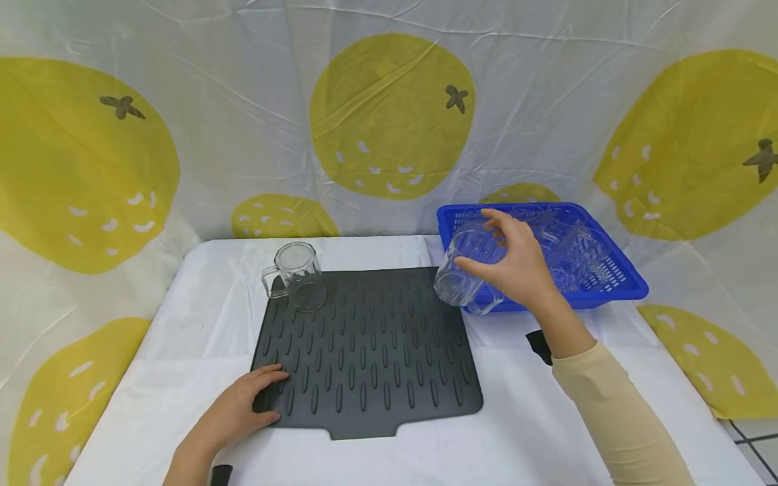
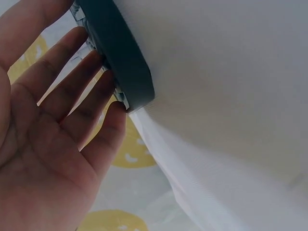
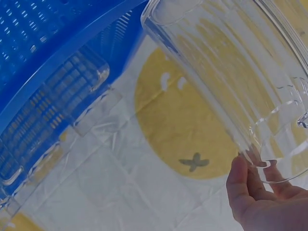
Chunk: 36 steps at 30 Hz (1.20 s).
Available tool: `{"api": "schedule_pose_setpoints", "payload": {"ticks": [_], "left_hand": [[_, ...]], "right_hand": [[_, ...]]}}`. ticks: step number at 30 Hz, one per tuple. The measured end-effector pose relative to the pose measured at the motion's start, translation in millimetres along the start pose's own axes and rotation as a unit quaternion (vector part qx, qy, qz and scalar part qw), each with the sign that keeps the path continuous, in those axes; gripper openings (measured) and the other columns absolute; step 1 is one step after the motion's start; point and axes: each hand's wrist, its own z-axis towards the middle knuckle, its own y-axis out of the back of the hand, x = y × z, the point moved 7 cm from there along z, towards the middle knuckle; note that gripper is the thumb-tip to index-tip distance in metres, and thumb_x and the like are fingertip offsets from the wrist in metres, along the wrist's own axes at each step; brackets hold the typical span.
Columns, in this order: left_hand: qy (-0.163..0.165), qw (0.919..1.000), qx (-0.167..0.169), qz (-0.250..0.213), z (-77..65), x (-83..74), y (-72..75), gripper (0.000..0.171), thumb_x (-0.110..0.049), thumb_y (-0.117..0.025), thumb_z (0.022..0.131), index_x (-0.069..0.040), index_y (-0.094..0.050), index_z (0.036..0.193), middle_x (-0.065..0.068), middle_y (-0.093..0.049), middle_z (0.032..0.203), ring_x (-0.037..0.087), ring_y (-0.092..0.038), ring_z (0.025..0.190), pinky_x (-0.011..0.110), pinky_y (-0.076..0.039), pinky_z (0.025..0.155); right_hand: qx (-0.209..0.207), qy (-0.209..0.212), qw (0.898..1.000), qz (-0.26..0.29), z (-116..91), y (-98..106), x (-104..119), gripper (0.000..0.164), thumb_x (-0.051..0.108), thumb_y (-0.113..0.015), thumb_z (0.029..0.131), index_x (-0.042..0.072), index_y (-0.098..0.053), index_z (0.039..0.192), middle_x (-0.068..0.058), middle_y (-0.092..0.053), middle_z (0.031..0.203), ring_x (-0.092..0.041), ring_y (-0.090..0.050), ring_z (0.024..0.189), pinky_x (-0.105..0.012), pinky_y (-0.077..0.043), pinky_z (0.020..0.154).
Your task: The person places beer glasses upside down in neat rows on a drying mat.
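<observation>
My right hand (image 1: 516, 263) grips a clear glass mug (image 1: 454, 282) near one end, thumb on one side and fingers on the other. The mug is tilted above the far right corner of a dark grey drying mat (image 1: 365, 351), in front of a blue basket. In the right wrist view the fingers (image 3: 238, 185) press against the mug's end. My left hand (image 1: 234, 408) touches the mat's near left edge, its fingers fairly straight and spread. Another glass mug (image 1: 298, 280) stands on the mat's far left corner, handle pointing left.
The blue plastic basket (image 1: 608, 295) stands at the back right with several clear glasses (image 1: 565, 250) inside; their overlap hides the details. A white cloth (image 1: 529, 418) covers the table. Behind hangs a white curtain (image 1: 243, 121) printed with yellow fruit.
</observation>
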Motion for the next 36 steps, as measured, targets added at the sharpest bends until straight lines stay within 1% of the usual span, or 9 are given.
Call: {"api": "schedule_pose_setpoints", "payload": {"ticks": [3,8,14,21,25,28,31,36], "left_hand": [[0.001,1.0,0.005,0.006,0.3,-1.5,0.4,0.059,-0.013,-0.085,0.073,-0.008,-0.063,0.128,0.017,-0.05,0.14,0.043,-0.044,0.13,0.057,-0.039,0.103],[0.009,0.9997,0.015,0.017,1.8,-3.4,1.4,0.059,-0.015,-0.086,0.072,-0.01,-0.064,0.126,0.016,-0.052,0.138,0.043,-0.046,0.128,0.057,-0.04,0.101],[0.013,0.9997,0.013,0.019,2.9,-3.0,1.6,0.057,-0.014,-0.085,0.072,-0.01,-0.064,0.125,0.015,-0.052,0.137,0.043,-0.047,0.127,0.057,-0.041,0.1],[0.008,0.9997,0.017,0.018,4.3,-3.5,2.2,0.058,-0.016,-0.086,0.072,-0.01,-0.064,0.125,0.016,-0.052,0.137,0.044,-0.047,0.126,0.057,-0.041,0.1],[0.005,0.9995,0.024,0.022,5.8,-6.9,4.7,0.055,-0.016,-0.086,0.072,-0.008,-0.066,0.123,0.017,-0.054,0.134,0.043,-0.05,0.123,0.056,-0.043,0.099],[0.008,0.9991,0.029,0.031,8.9,-10.1,7.5,0.051,-0.016,-0.086,0.072,-0.006,-0.067,0.119,0.019,-0.057,0.131,0.042,-0.053,0.121,0.055,-0.044,0.097],[0.013,0.9982,0.032,0.05,13.4,-13.9,10.1,0.048,-0.019,-0.086,0.072,-0.006,-0.069,0.115,0.018,-0.06,0.127,0.04,-0.055,0.118,0.054,-0.046,0.097],[0.016,0.9958,0.03,0.085,20.3,-21.4,14.1,0.042,-0.022,-0.087,0.07,-0.007,-0.071,0.106,0.015,-0.064,0.118,0.037,-0.06,0.111,0.051,-0.049,0.092]], "right_hand": [[0.001,0.011,1.0,0.002,-0.7,-3.1,3.7,0.083,0.035,-0.082,0.078,0.01,-0.042,0.147,-0.016,-0.053,0.126,-0.037,-0.047,0.112,-0.056,-0.042,0.091],[0.01,0.015,1.0,0.001,-3.1,-9.2,11.5,0.083,0.034,-0.083,0.078,0.011,-0.042,0.146,-0.015,-0.053,0.126,-0.035,-0.047,0.112,-0.055,-0.042,0.092],[0.025,0.022,0.999,0.006,-5.4,-16.9,18.9,0.085,0.035,-0.083,0.077,0.011,-0.041,0.147,-0.015,-0.053,0.127,-0.035,-0.047,0.113,-0.055,-0.042,0.092],[0.04,0.039,0.998,0.017,-3.5,-28.7,25.4,0.087,0.035,-0.084,0.076,0.01,-0.041,0.147,-0.016,-0.054,0.128,-0.036,-0.047,0.113,-0.055,-0.043,0.092],[0.056,0.039,0.997,0.025,-2.5,-35.6,27.6,0.086,0.035,-0.084,0.077,0.011,-0.041,0.148,-0.014,-0.053,0.128,-0.034,-0.047,0.113,-0.054,-0.043,0.093],[0.065,0.034,0.997,0.028,-2.6,-40.1,28.3,0.087,0.037,-0.084,0.076,0.012,-0.041,0.148,-0.011,-0.052,0.127,-0.032,-0.047,0.112,-0.053,-0.043,0.093],[0.07,0.036,0.997,0.024,-2.7,-44.4,29.0,0.088,0.039,-0.084,0.075,0.013,-0.041,0.147,-0.009,-0.052,0.127,-0.03,-0.047,0.11,-0.052,-0.044,0.092],[0.077,0.045,0.996,0.025,-2.8,-50.9,31.5,0.086,0.037,-0.084,0.076,0.013,-0.042,0.146,-0.01,-0.053,0.126,-0.03,-0.048,0.11,-0.05,-0.044,0.092]]}}
